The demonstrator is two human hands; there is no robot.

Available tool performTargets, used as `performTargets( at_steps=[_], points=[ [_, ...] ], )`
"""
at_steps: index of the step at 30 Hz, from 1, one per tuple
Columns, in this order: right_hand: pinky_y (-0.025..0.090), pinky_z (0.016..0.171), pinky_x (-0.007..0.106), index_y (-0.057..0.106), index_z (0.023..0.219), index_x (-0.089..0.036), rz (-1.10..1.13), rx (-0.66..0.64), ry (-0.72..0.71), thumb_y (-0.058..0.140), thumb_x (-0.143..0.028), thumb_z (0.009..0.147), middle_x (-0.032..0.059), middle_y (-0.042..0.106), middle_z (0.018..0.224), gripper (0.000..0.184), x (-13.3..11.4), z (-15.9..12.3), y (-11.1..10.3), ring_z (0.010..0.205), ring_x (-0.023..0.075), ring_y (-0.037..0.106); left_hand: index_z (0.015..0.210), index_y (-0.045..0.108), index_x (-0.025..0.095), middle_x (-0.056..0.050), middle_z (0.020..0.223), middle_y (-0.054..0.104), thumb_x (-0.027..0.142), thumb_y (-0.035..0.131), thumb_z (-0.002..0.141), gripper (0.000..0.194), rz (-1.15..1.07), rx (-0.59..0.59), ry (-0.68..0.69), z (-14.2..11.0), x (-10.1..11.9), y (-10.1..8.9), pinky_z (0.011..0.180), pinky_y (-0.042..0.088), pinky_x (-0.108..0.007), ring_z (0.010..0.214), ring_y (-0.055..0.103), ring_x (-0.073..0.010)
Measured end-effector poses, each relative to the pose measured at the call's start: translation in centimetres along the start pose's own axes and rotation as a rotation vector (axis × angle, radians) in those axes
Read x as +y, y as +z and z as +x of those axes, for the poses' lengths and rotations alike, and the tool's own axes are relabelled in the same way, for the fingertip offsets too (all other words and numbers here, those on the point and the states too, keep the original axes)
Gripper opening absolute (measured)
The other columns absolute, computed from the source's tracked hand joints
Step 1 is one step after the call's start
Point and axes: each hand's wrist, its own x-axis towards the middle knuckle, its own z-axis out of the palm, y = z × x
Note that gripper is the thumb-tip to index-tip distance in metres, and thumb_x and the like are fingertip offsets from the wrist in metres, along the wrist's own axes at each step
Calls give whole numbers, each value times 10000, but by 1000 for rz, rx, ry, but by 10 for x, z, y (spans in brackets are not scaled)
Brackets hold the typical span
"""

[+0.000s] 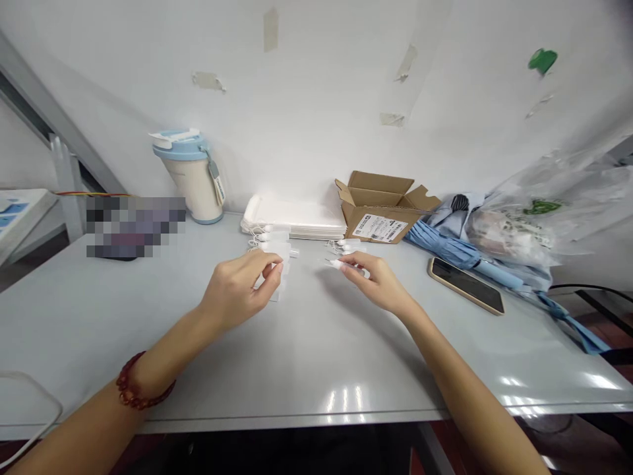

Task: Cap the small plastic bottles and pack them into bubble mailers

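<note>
My right hand (372, 278) pinches a small tube with a white tip (337, 264), held just above the table; its other end is hidden by my fingers. A thin thread or wire shows at the tip. My left hand (244, 280) is closed, thumb against fingertips, and whatever it may hold is too small or hidden to make out. Just beyond it lie several translucent tubes with white ends and loops of string (275, 236). Another small group of white-ended tubes (350, 244) rests behind my right hand, in front of the cardboard box.
Against the wall stand a cream tumbler with a blue lid (190, 178), a stack of flat white packages (301, 214) and an open cardboard box (378, 211). A phone (465, 285), a folded blue umbrella (445, 247) and a plastic bag (519, 224) lie right. A blurred-out item (136, 227) sits left.
</note>
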Motion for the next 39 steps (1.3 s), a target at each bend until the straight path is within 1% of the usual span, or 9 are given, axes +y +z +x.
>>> performTargets(
  at_steps=[2, 6, 14, 16, 21, 23, 30, 35, 39],
  points=[
    [426, 647, 252, 653, 943, -185, 151, -36, 45, 476, -348, 898, 32, 659, 867, 246, -10, -3, 2, 810, 161, 589, 911, 605, 158, 26, 629, 557, 173, 507, 859, 112, -22, -25, 30, -2, -1, 1, 486, 357, -201, 468, 405, -81],
    [458, 755, 279, 664, 952, -190, 455, -104, 102, 501, -367, 891, 20, 655, 820, 248, -22, -7, 6, 804, 150, 609, 1056, 584, 140, 14, 686, 566, 229, 563, 846, 229, -29, -115, 65, -4, 0, 3, 491, 370, -207, 489, 420, -85],
    [464, 772, 281, 666, 934, -182, 651, -172, 132, 532, -373, 881, 9, 648, 742, 239, -27, -9, 13, 747, 127, 597, 908, 630, 125, -3, 675, 565, 161, 519, 868, 124, -90, -193, 140, -7, 9, 7, 518, 363, -223, 569, 493, -105],
    [463, 764, 284, 664, 920, -181, 645, -177, 128, 538, -376, 877, 10, 644, 736, 237, -27, -10, 13, 737, 127, 590, 857, 641, 129, -1, 660, 564, 137, 489, 876, 153, -177, -221, 58, -5, 12, 5, 529, 368, -223, 557, 474, -99],
    [455, 748, 275, 663, 896, -183, 630, -153, 108, 545, -374, 876, 4, 632, 718, 225, -28, -11, 11, 720, 119, 567, 845, 676, 172, 5, 680, 610, 226, 499, 875, 187, -505, -395, -362, 7, 17, -9, 521, 392, -200, 575, 509, -97],
    [455, 745, 273, 662, 883, -183, 629, -141, 108, 545, -370, 877, 4, 630, 717, 221, -29, -11, 10, 717, 118, 565, 853, 688, 188, 10, 674, 608, 245, 481, 876, 216, -590, -459, -460, 11, 17, -14, 529, 404, -196, 603, 533, -105],
    [451, 736, 270, 662, 888, -185, 610, -134, 104, 546, -386, 877, 3, 627, 717, 233, -30, -11, 10, 717, 118, 562, 820, 681, 188, 19, 645, 584, 356, 577, 828, 197, -616, -531, -554, 10, 21, -11, 515, 381, -206, 577, 483, -105],
    [453, 733, 267, 661, 885, -183, 621, -153, 109, 555, -398, 871, 2, 627, 714, 241, -31, -13, 11, 712, 115, 565, 802, 654, 185, 19, 683, 586, 340, 564, 838, 183, -704, -491, -631, 12, 24, -10, 584, 417, -206, 640, 518, -108],
    [451, 738, 272, 660, 904, -183, 628, -166, 109, 557, -411, 869, 4, 631, 719, 253, -31, -13, 13, 719, 118, 572, 791, 645, 181, 32, 642, 534, 357, 561, 840, 201, -750, -498, -679, 12, 23, -9, 533, 381, -199, 582, 469, -91]
  ],
)
